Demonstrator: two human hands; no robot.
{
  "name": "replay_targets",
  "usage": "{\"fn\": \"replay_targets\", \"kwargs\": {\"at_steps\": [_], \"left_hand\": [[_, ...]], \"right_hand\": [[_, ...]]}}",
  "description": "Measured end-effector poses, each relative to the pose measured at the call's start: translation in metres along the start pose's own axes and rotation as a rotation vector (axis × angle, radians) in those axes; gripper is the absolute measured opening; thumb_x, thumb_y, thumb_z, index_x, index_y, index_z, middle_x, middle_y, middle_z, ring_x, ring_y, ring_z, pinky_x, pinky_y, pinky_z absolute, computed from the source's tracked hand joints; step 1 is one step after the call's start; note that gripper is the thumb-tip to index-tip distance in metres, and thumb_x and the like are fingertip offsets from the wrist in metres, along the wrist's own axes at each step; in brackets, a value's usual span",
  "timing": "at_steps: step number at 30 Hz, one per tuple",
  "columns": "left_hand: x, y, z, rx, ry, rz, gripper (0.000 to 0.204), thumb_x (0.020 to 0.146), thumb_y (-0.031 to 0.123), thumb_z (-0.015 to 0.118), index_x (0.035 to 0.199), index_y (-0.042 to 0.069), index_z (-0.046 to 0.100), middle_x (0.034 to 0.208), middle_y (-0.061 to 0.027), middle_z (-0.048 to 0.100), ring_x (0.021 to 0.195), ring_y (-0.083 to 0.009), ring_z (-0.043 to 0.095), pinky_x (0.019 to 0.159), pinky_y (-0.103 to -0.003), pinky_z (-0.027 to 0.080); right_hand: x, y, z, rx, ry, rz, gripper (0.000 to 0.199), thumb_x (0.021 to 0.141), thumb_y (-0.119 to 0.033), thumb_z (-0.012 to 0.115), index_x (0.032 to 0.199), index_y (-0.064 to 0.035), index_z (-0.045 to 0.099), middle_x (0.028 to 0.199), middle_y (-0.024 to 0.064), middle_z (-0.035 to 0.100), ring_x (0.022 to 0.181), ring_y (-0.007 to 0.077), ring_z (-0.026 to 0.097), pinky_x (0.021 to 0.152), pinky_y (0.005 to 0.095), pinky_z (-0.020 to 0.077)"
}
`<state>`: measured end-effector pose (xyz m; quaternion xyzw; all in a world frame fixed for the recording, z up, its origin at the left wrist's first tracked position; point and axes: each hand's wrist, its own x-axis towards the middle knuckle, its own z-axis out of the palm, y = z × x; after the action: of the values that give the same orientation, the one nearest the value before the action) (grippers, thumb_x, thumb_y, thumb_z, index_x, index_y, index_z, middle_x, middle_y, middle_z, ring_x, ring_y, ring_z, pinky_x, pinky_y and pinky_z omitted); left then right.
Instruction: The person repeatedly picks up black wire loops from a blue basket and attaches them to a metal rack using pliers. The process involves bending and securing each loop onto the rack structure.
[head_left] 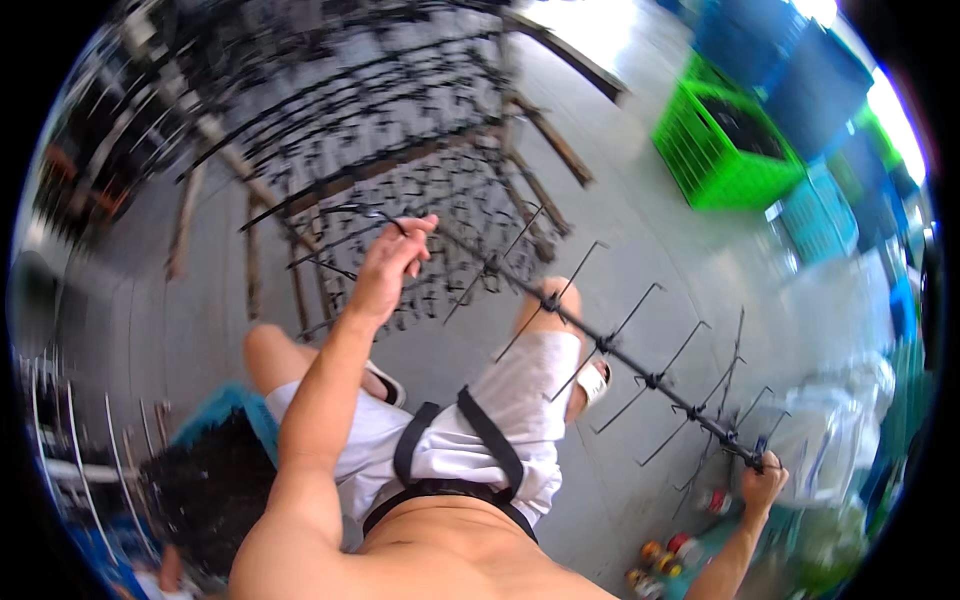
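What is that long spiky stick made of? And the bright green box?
The long rod with its cross prongs looks like thin dark metal, perhaps painted or coated: slim, straight and stiff. The right hand grips one end; the left hand holds the other. The green crate looks like moulded plastic: bright, glossy, with lattice walls.

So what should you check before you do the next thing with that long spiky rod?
1. Right hand grips the near end of the long rod: ok.
2. Left hand pinches a thin black wire piece near the rod's far end: ok, though the exact grip is blurred.
3. Cross prongs along the rod stand out on both sides, none visibly missing: ok.
4. Far end of the rod is clear of the stacked racks: cannot tell, they overlap in the view.
5. Legs and sandalled foot lie under the rod: not ok if it drops.
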<state>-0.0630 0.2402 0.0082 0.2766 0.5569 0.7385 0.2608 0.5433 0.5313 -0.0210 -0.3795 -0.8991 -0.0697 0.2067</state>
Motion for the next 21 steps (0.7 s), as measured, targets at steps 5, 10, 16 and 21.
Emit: {"fn": "replay_targets", "kwargs": {"at_steps": [5, 10, 16, 21], "left_hand": [[-0.082, 0.013, -0.09, 0.228, 0.585, 0.045, 0.012, 0.091, 0.015, 0.054, 0.095, 0.005, 0.058, 0.085, -0.0041, 0.062, 0.061, -0.0062, 0.047, 0.054, -0.022, 0.037], [-0.134, 0.004, -0.149, -0.26, 0.641, 0.157, 0.012, 0.091, 0.013, 0.054, 0.095, 0.002, 0.059, 0.082, -0.006, 0.063, 0.068, -0.0119, 0.056, 0.056, -0.026, 0.042], [-0.142, 0.0, -0.197, -0.49, 0.801, 0.046, 0.02, 0.091, 0.017, 0.057, 0.103, 0.001, 0.06, 0.088, -0.0063, 0.065, 0.07, -0.012, 0.056, 0.06, -0.026, 0.043], [-0.133, -0.018, -0.229, -0.437, 0.847, -0.102, 0.02, 0.092, 0.018, 0.056, 0.106, 0.006, 0.061, 0.091, -0.004, 0.066, 0.072, -0.0105, 0.056, 0.06, -0.025, 0.042]], "right_hand": [[0.132, -0.072, -0.006, 0.144, 0.083, -0.348, 0.024, 0.06, -0.003, 0.054, 0.061, -0.005, 0.031, 0.053, 0.0133, 0.031, 0.044, 0.0353, 0.032, 0.042, 0.0386, 0.026], [0.24, -0.154, 0.023, 0.2, 0.068, -0.583, 0.024, 0.06, -0.005, 0.056, 0.062, -0.0052, 0.032, 0.053, 0.0136, 0.033, 0.043, 0.0354, 0.035, 0.042, 0.0397, 0.0275], [0.324, -0.264, 0.075, 0.321, -0.153, -0.747, 0.018, 0.059, -0.006, 0.058, 0.056, -0.0024, 0.04, 0.054, 0.0171, 0.044, 0.049, 0.0373, 0.046, 0.047, 0.042, 0.0357], [0.359, -0.298, 0.129, 0.309, -0.289, -0.817, 0.018, 0.061, -0.007, 0.059, 0.055, -0.002, 0.043, 0.051, 0.0186, 0.046, 0.049, 0.0383, 0.048, 0.047, 0.0422, 0.0375]]}}
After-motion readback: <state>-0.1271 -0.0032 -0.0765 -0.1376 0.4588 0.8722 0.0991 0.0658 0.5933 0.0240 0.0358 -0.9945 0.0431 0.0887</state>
